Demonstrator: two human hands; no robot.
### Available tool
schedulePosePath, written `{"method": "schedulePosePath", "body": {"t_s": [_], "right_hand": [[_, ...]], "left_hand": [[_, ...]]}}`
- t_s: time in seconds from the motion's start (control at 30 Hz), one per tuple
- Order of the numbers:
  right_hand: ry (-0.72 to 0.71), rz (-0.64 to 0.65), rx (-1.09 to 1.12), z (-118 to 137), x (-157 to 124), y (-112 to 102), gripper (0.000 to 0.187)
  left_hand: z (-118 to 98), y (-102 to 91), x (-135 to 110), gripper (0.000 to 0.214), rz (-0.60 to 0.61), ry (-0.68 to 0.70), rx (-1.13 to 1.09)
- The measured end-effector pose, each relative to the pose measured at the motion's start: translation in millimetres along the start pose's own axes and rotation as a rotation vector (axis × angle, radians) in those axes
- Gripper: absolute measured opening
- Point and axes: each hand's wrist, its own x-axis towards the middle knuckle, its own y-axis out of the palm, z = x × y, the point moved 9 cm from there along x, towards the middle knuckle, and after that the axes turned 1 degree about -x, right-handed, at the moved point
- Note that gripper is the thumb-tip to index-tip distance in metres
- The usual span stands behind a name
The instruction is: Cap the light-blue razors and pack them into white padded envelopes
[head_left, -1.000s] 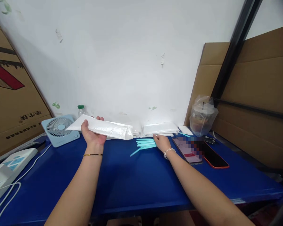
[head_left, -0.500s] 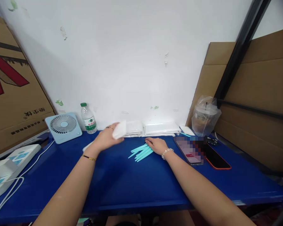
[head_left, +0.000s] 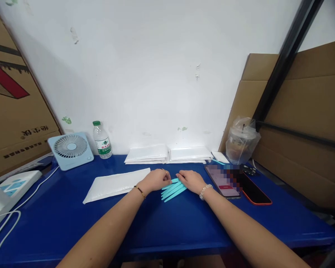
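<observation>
A bunch of thin teal sticks [head_left: 175, 190] lies on the blue table [head_left: 156, 227] in the middle. My left hand [head_left: 155, 179] and my right hand [head_left: 190, 180] meet over the sticks' far ends, fingers curled down and pressed on them from either side. A white padded envelope [head_left: 115, 185] lies flat just left of my left hand. My left wrist carries a thin bangle, my right a bead bracelet.
Two stacks of white envelopes [head_left: 167, 153] sit against the wall. A small blue fan [head_left: 70, 149] and water bottle [head_left: 102, 140] stand back left, a power strip [head_left: 8, 188] far left. Two phones [head_left: 237, 182] and a bagged drink cup [head_left: 241, 141] are right. Cardboard lines both sides.
My left hand laid the white envelope on the table and moved right to the sticks. My right hand drew the sticks nearer and now holds them with the left.
</observation>
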Motion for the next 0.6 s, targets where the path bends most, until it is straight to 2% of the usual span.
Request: {"method": "schedulePosePath", "body": {"t_s": [0.1,0.27,0.37,0.6], "right_hand": [[-0.014,0.038,0.227,-11,-1,1,0.039],[-0.011,0.179,0.676,-29,2,5,0.038],[0.003,0.197,0.76,-39,4,7,0.034],[0.072,0.075,0.75,-64,12,-3,0.033]], "left_hand": [[1,15.1,16,0.024,0.056,-0.03,-0.048],[10,15.6,15,0.03,0.071,-0.025,-0.225],[10,11.8,11,0.03,0.045,-0.018,-0.283],[30,1.9,12,0.028,-0.092,-0.122,-0.221]]}}
